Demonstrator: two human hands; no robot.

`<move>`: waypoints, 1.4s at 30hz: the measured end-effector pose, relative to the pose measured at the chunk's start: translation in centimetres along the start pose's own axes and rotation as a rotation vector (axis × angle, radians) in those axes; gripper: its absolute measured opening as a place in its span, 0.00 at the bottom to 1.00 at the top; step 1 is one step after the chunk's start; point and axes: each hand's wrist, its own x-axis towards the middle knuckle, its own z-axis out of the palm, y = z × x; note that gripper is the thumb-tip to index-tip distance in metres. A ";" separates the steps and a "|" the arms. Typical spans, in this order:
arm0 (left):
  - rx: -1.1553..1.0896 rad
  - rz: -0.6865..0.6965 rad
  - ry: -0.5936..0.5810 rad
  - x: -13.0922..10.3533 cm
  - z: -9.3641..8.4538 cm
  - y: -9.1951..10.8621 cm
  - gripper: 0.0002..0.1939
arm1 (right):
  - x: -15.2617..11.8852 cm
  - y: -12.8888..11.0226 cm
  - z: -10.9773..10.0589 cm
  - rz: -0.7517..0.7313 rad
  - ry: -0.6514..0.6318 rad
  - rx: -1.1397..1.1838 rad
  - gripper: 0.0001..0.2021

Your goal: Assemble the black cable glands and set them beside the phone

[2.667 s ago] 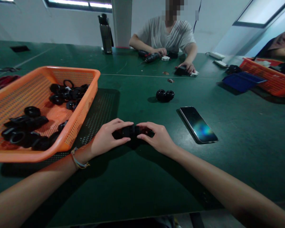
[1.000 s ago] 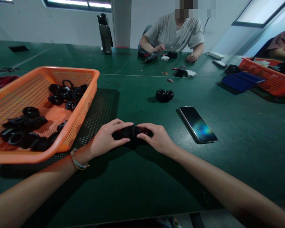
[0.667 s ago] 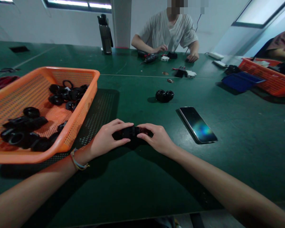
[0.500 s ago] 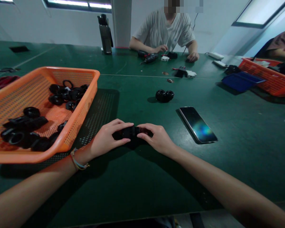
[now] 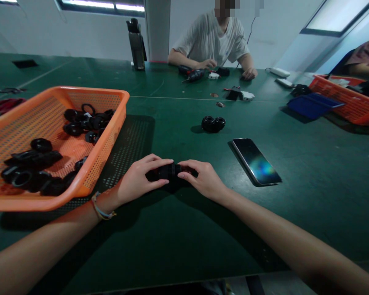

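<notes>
Between my two hands, low over the green table, is a black cylindrical plastic part point(image 5: 169, 171) with a ridged ring near its middle. My left hand point(image 5: 143, 174) grips its thicker left portion between thumb and fingers. With thumb and fingertips pinched, my right hand point(image 5: 201, 176) holds the narrower right end. My fingers cover both ends of the part. Just beyond my hands, a pair of round glossy black parts point(image 5: 213, 123) stands side by side on the table.
On the left, an orange perforated basket point(image 5: 103, 151) contains several black parts point(image 5: 33, 164). A smartphone point(image 5: 256, 161) lies to the right. Farther off are a power drill point(image 5: 193, 75), a bottle point(image 5: 137, 45), a blue tray point(image 5: 313, 105), another orange basket point(image 5: 353, 104) and a seated person point(image 5: 213, 41).
My hands and the black part stay in place. The person across the table has shifted slightly to the right at the head and shoulders.
</notes>
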 end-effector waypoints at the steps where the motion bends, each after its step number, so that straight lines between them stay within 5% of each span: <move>1: 0.002 -0.001 -0.002 0.0 0.0 0.0 0.20 | 0.0 0.0 0.0 0.000 0.001 -0.002 0.08; 11: -0.025 -0.010 0.000 0.0 -0.2 0.0 0.19 | -0.1 0.0 -0.1 -0.029 0.006 -0.004 0.08; 16: -0.051 -0.058 0.005 0.1 -0.2 0.1 0.19 | -0.5 0.0 -0.1 -0.048 0.018 0.088 0.20; 42: -0.034 -0.018 0.009 0.0 -0.2 0.0 0.20 | -0.2 0.0 0.0 0.010 -0.009 0.144 0.14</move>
